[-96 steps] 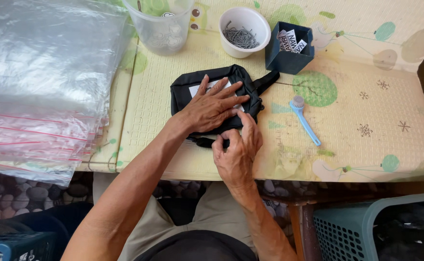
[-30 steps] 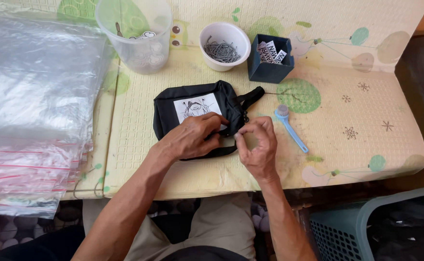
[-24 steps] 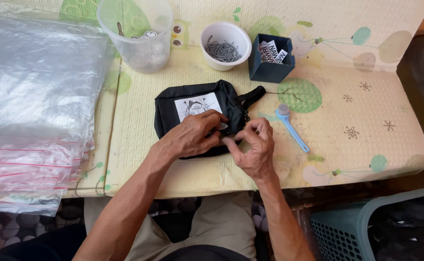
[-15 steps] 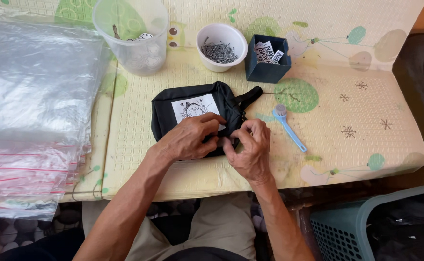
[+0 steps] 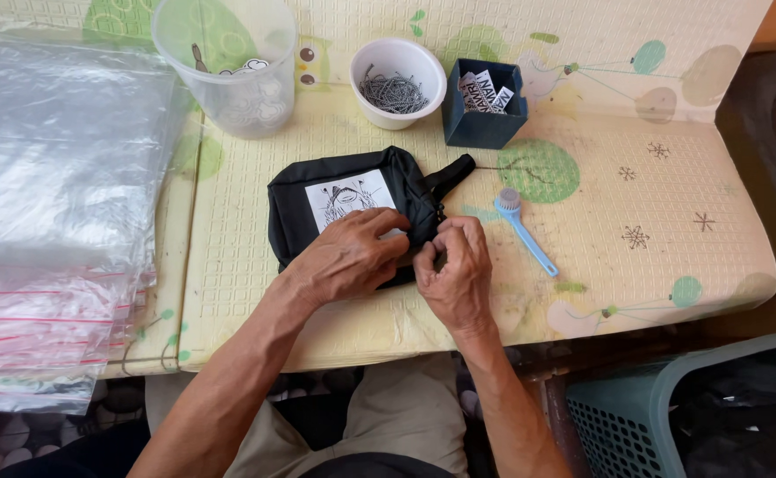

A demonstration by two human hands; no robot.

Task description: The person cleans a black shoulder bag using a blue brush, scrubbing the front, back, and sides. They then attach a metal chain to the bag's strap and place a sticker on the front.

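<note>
Since a second ago the right hand (image 5: 454, 274) has closed in from just beside the pouch; its fingertips now meet the left's at the pouch edge. Left to right: stack of clear zip bags (image 5: 52, 204) on the mat's left. Left hand (image 5: 353, 257) lies on the black pouch (image 5: 353, 208), fingers pinching its right edge. Right hand pinches the same edge, thumb tucked. Pouch lies flat, centre of the mat (image 5: 653, 159). Blue brush (image 5: 525, 232) just to the right.

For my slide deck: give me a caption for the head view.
Both hands, left hand and right hand, work at the edge of a black pouch on a patterned mat.
</note>
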